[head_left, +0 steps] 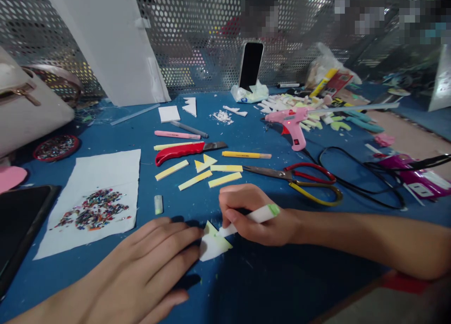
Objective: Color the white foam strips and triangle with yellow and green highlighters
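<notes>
My right hand (252,216) is closed round a white marker (265,214) with a green end; the marker's tip meets a small white piece (213,248) tinted light green along its upper edges. Flat on the blue table, my left hand (162,258) has its fingers stretched out, their tips touching the piece's left edge. A pale green cap (158,204) stands beyond my left hand. Farther back are yellow-topped strips (195,179), a zigzag yellow piece (205,163), a yellow pen (246,155) and a pink pen (177,135).
Scissors (292,174) and a red-handled knife (183,152) lie beyond my hands. A pink glue gun (294,125) with a cord is at the right. White paper (109,169) holding colourful bits and a dark tablet (23,225) are at the left. A phone (251,65) stands behind.
</notes>
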`<state>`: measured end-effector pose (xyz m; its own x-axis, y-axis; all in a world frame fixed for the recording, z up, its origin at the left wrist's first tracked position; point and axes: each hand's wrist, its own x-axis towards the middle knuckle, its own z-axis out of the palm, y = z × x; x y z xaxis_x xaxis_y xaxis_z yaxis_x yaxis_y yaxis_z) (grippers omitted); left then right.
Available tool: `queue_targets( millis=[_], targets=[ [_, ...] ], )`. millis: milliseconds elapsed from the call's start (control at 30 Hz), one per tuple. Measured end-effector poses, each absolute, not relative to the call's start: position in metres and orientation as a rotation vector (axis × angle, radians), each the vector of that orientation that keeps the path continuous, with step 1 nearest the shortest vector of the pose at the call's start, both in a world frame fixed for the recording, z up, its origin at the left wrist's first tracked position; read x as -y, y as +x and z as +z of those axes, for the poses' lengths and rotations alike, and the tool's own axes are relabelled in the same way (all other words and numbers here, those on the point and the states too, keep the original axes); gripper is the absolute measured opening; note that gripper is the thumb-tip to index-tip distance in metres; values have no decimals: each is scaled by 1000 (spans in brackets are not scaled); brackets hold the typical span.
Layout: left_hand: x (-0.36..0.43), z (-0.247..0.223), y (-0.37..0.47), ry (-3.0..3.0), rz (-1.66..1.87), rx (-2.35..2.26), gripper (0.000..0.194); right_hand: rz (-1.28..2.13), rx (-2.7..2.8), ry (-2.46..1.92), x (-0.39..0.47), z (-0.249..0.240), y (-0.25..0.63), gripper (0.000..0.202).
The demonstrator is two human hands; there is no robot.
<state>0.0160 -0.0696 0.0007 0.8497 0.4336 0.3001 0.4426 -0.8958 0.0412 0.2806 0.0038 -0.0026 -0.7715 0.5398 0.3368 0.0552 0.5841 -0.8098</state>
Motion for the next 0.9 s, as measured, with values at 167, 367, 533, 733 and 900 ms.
queue_targets(
  millis=[167,367,533,733,900],
  targets=[
    [69,0,13,-3005,-336,768,42,1120,2244,-456,-4,-2,281,23],
    [70,0,15,-2981,-338,745,42,1139,2252,-464,-4,-2,281,23],
    [67,1,15,-3017,-307,724,38,1132,2241,-466,-4,-3,280,23],
    [72,-4,13,-2982,-406,785,43,1127,2257,-465,-4,-3,281,23],
    [78,-9,21,-3016,-521,915,49,1134,2252,-471,-4,-4,282,23]
  ],
)
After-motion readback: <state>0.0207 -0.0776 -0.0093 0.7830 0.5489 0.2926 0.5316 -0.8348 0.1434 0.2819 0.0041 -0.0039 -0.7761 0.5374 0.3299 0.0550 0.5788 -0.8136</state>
